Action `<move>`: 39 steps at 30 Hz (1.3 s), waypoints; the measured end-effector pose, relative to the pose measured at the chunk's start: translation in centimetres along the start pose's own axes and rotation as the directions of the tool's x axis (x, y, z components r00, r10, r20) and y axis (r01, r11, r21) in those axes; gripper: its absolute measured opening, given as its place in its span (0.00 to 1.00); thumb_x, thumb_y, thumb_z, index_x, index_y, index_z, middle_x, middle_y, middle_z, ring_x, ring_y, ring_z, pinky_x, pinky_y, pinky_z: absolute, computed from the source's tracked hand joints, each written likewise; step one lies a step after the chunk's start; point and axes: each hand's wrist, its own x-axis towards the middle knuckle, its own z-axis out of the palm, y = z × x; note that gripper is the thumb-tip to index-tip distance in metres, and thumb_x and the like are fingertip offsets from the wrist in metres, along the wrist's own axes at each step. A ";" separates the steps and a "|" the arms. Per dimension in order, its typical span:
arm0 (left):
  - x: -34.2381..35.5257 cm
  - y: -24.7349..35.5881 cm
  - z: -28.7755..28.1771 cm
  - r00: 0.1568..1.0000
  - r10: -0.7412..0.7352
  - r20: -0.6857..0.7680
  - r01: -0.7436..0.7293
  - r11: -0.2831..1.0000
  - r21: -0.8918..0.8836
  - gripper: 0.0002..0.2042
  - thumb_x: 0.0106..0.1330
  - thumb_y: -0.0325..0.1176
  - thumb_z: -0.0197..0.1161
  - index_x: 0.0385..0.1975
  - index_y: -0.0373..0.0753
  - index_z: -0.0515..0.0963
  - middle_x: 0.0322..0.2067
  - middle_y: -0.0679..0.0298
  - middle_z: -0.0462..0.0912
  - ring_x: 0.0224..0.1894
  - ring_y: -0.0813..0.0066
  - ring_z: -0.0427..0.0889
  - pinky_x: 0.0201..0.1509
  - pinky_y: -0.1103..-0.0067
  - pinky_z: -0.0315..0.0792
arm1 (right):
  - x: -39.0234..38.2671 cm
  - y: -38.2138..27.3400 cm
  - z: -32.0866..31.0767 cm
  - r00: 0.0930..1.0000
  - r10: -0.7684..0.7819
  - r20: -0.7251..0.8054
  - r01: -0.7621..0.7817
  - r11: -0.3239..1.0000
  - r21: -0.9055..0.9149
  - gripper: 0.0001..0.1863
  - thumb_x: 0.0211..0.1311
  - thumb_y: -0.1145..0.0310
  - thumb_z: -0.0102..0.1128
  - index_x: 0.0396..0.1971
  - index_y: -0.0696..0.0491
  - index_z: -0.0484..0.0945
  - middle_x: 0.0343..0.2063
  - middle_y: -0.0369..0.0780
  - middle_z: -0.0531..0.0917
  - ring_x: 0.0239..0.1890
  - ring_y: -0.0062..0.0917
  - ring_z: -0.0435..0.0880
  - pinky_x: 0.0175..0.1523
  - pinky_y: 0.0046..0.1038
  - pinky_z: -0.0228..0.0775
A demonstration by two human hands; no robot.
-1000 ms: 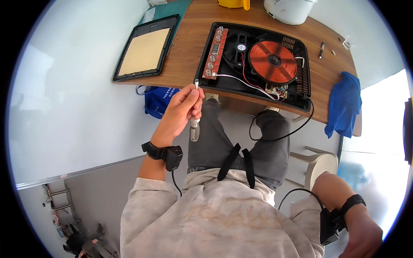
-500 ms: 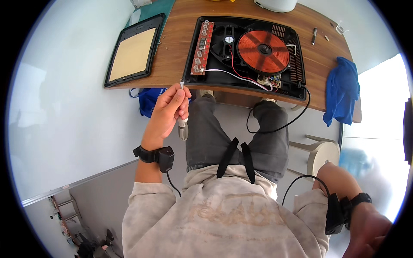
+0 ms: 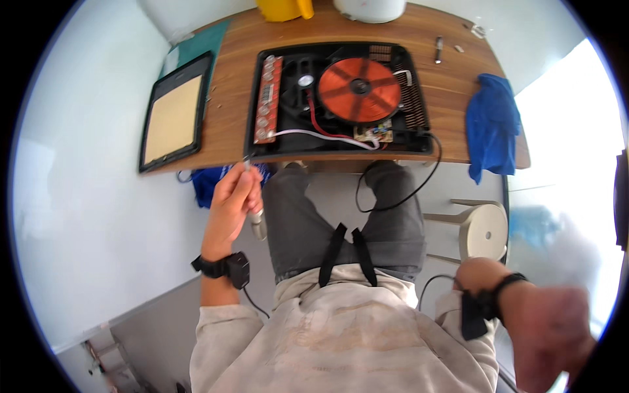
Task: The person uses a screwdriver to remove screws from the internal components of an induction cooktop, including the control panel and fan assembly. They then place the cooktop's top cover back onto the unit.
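My left hand (image 3: 232, 196) is closed round a slim tool (image 3: 259, 226) with a rounded grey handle; its thin tip points up at the table's front edge. Just beyond that tip lies an opened induction cooker base (image 3: 295, 145). Inside it are a round copper coil (image 3: 360, 105), a red button board (image 3: 268, 98), a dark fan (image 3: 303, 108) and a small circuit board (image 3: 377, 133). A white cable (image 3: 314, 135) runs between the two boards. My right hand (image 3: 553, 331) is at the lower right, away from the table and smeared by motion; its fingers cannot be made out.
The cooker's black-framed top panel (image 3: 173, 121) lies at the table's left. A blue cloth (image 3: 491, 124) hangs over the right edge, near a pen (image 3: 438, 50). At the back stand a yellow container (image 3: 282, 9) and a white one (image 3: 372, 9). A stool (image 3: 483, 232) stands right; the power cord (image 3: 419, 187) loops below.
The view has shifted, so the table and cooker sit lower and further left. My right hand has risen toward the middle. My left hand keeps its hold on the grey-handled tool.
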 end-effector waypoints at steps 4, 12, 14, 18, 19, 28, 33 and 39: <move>-0.2 0.2 0.9 1.000 0.027 0.012 -0.027 1.000 0.005 0.11 0.78 0.39 0.51 0.38 0.38 0.71 0.23 0.70 0.66 0.25 0.81 0.66 0.33 0.80 0.68 | -6.1 5.1 4.7 0.635 0.689 0.349 -0.767 0.618 0.175 0.07 0.55 0.78 0.66 0.31 0.56 0.76 0.31 0.36 0.82 0.27 0.19 0.80 0.33 0.21 0.72; -0.4 1.6 4.3 0.983 0.121 0.135 -0.123 0.992 0.006 0.12 0.78 0.41 0.49 0.40 0.39 0.70 0.26 0.67 0.72 0.30 0.76 0.73 0.52 0.67 0.76 | -14.5 9.8 9.6 -0.177 0.700 0.692 -0.863 -0.448 0.232 0.07 0.67 0.70 0.59 0.35 0.57 0.82 0.34 0.37 0.85 0.24 0.13 0.75 0.28 0.16 0.64; -0.4 1.8 5.0 0.980 0.151 0.129 -0.152 0.988 -0.005 0.12 0.78 0.42 0.49 0.40 0.39 0.70 0.27 0.66 0.73 0.31 0.76 0.75 0.53 0.66 0.77 | -15.3 10.2 10.0 -0.158 0.724 0.672 -0.803 -0.490 0.339 0.06 0.67 0.71 0.59 0.35 0.56 0.82 0.34 0.37 0.85 0.24 0.13 0.74 0.27 0.16 0.63; -0.8 1.9 4.7 0.974 0.188 0.126 -0.182 0.981 -0.063 0.12 0.78 0.42 0.50 0.41 0.40 0.70 0.31 0.64 0.78 0.36 0.72 0.81 0.54 0.65 0.77 | -15.5 10.1 10.8 -0.149 0.695 0.704 -0.748 -0.545 0.380 0.05 0.66 0.72 0.59 0.35 0.56 0.82 0.33 0.37 0.85 0.24 0.12 0.73 0.26 0.16 0.62; -0.9 2.0 4.7 0.974 0.193 0.118 -0.186 0.980 -0.070 0.11 0.78 0.42 0.51 0.41 0.40 0.70 0.31 0.63 0.79 0.38 0.70 0.82 0.54 0.66 0.78 | -15.4 10.0 11.1 -0.153 0.696 0.701 -0.756 -0.540 0.371 0.05 0.66 0.71 0.59 0.34 0.56 0.82 0.33 0.37 0.85 0.24 0.12 0.73 0.26 0.16 0.61; -0.8 1.8 4.2 0.965 0.217 0.147 -0.204 0.974 -0.099 0.11 0.77 0.41 0.52 0.43 0.40 0.70 0.37 0.58 0.83 0.46 0.60 0.86 0.57 0.64 0.77 | -20.9 11.3 11.0 0.102 0.582 0.807 -0.752 -0.486 0.446 0.04 0.67 0.70 0.63 0.35 0.53 0.77 0.34 0.35 0.83 0.26 0.12 0.73 0.27 0.16 0.62; -1.0 1.7 3.5 0.961 0.258 0.103 -0.231 0.947 -0.222 0.10 0.77 0.39 0.51 0.46 0.39 0.68 0.48 0.50 0.83 0.55 0.55 0.82 0.63 0.61 0.74 | -17.6 8.2 14.4 -0.039 0.818 0.574 -0.992 -0.099 0.074 0.14 0.67 0.63 0.65 0.46 0.54 0.75 0.40 0.37 0.82 0.38 0.18 0.79 0.40 0.22 0.72; -0.3 1.1 3.6 0.969 0.211 0.130 -0.164 0.939 -0.304 0.09 0.76 0.38 0.53 0.46 0.40 0.68 0.53 0.46 0.80 0.56 0.55 0.81 0.65 0.60 0.73 | -17.9 7.4 16.1 -0.199 0.635 0.747 -0.965 0.006 -0.263 0.18 0.64 0.62 0.67 0.47 0.56 0.74 0.23 0.33 0.78 0.25 0.19 0.74 0.34 0.25 0.68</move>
